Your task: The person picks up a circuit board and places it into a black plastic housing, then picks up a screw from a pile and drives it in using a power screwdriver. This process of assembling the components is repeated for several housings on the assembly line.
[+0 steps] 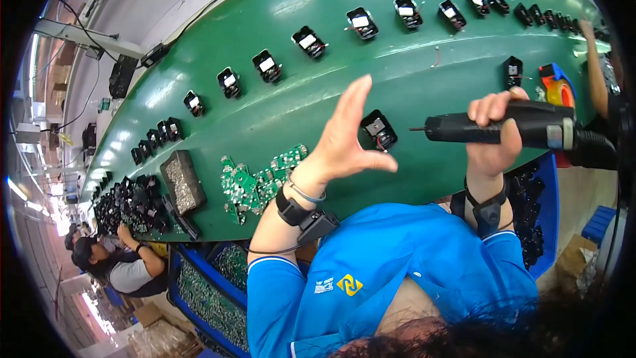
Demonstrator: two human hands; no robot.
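Note:
My right hand [493,122] is wrapped round a black electric screwdriver [464,127], held level with its thin bit pointing left. Just left of that bit, a small black plastic housing [379,131] with metal parts and wires inside lies on the green bench. Beside the housing hovers my left hand [344,136], fingers stretched out and thumb spread, holding nothing. A pile of green circuit boards [255,182] lies near my left forearm, and a grey tray of small metal screws [182,181] stands farther left.
Several black housings with white labels [308,42] line the far side of the bench. Black parts are heaped [129,204] at the left, near another person [122,262]. An orange and blue tape dispenser [558,85] stands right. Blue bins [212,292] flank me below the edge.

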